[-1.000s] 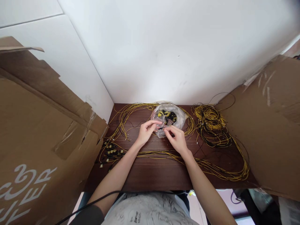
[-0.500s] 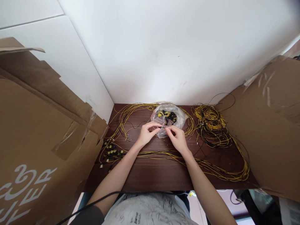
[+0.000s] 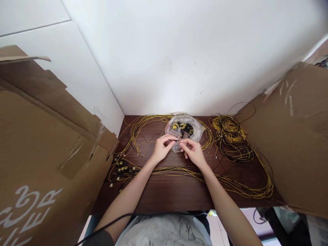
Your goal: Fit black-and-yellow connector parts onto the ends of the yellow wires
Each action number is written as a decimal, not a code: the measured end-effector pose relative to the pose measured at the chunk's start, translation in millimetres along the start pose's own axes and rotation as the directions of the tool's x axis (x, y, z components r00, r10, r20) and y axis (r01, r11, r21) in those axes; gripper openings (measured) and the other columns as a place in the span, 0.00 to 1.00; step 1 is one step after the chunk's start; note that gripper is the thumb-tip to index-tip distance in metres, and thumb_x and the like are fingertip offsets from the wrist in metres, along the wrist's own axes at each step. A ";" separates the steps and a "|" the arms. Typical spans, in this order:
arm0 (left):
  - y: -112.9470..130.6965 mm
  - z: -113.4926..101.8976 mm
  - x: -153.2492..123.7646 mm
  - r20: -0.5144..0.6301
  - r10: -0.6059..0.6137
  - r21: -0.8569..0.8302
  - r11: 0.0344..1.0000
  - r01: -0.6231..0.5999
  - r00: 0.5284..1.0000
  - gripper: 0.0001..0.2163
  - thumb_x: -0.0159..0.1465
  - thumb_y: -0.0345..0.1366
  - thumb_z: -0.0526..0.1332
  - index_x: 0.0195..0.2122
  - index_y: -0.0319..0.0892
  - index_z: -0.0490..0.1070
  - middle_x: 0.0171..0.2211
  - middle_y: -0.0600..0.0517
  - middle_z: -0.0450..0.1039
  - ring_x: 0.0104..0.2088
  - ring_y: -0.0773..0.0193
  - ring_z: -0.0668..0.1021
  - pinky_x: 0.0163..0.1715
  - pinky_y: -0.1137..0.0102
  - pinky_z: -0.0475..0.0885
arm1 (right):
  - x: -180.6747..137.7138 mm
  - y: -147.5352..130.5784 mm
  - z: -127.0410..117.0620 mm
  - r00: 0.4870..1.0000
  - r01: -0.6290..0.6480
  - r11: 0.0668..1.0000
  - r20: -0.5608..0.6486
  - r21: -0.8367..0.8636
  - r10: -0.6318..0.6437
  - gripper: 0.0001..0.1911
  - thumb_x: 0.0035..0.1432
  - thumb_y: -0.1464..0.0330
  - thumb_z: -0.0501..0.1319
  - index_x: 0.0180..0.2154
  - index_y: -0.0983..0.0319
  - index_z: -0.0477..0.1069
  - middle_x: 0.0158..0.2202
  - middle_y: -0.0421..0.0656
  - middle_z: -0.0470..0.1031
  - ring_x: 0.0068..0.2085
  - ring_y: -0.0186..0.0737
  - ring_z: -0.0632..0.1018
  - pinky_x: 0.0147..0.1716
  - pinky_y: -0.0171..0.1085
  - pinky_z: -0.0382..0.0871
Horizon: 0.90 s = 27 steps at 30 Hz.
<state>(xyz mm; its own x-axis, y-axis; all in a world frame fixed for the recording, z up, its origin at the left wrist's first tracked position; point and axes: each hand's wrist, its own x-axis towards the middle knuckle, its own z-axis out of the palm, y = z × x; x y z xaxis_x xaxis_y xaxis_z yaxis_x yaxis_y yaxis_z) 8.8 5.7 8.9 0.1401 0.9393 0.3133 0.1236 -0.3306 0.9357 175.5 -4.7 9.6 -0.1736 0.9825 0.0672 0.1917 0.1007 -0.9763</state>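
Observation:
My left hand [image 3: 163, 149] is closed in a pinch on a small black piece [image 3: 176, 140], probably a connector housing. Facing it, my right hand [image 3: 194, 152] pinches what looks like a thin wire end, with its lower fingers loosely curled. Both sets of fingertips nearly meet over the front of a clear plastic bag [image 3: 198, 131]. Inside that bag lie several black and yellow connector pieces [image 3: 183, 128]. Fingers hide most of what is held.
Yellow and black wires [image 3: 137, 128] curve behind the bag. A tangled wire bundle [image 3: 229, 131] lies at right. Another long bundle [image 3: 238, 188] crosses in front, near black connectors with pale yellow ends [image 3: 124, 167] at left. Cardboard walls [image 3: 74, 153] flank the brown table [image 3: 169, 196].
The fingers of my right hand have shifted slightly, and its lower fingers now show below the pinch. My left hand keeps its pinch. The view has tilted a little.

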 end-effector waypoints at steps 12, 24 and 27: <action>-3.7 0.7 1.3 0.008 0.063 0.037 0.997 -0.063 0.998 0.06 0.58 0.28 0.60 0.35 0.39 0.76 0.35 0.48 0.74 0.38 0.63 0.75 0.35 0.72 0.69 | 3.8 -0.9 0.8 0.989 0.125 0.974 -0.052 -0.190 -0.137 0.12 0.56 0.62 0.58 0.29 0.63 0.72 0.26 0.41 0.73 0.28 0.36 0.71 0.30 0.33 0.64; -4.4 -0.1 0.4 0.003 0.090 0.003 0.996 -0.090 0.996 0.06 0.57 0.29 0.61 0.34 0.40 0.77 0.34 0.48 0.75 0.36 0.64 0.76 0.32 0.74 0.69 | 0.5 -2.9 5.8 0.978 0.178 0.955 -0.066 -0.235 -0.199 0.12 0.58 0.64 0.56 0.26 0.63 0.70 0.25 0.40 0.72 0.28 0.34 0.71 0.30 0.32 0.62; -4.6 -0.3 0.4 0.016 0.090 0.002 0.996 -0.090 0.996 0.06 0.57 0.29 0.61 0.33 0.40 0.77 0.34 0.48 0.75 0.35 0.64 0.76 0.31 0.74 0.69 | 0.5 -2.0 6.0 0.976 0.180 0.953 -0.073 -0.244 -0.203 0.12 0.58 0.65 0.56 0.26 0.63 0.70 0.24 0.40 0.72 0.27 0.34 0.70 0.29 0.32 0.62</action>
<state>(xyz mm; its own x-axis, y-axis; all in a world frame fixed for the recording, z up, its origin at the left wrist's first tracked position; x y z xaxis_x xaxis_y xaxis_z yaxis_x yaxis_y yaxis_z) 8.0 7.6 4.7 0.1667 0.9039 0.3939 0.1120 -0.4143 0.9032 169.3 -5.4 10.4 -0.1383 0.9502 0.2791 0.3867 0.3113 -0.8681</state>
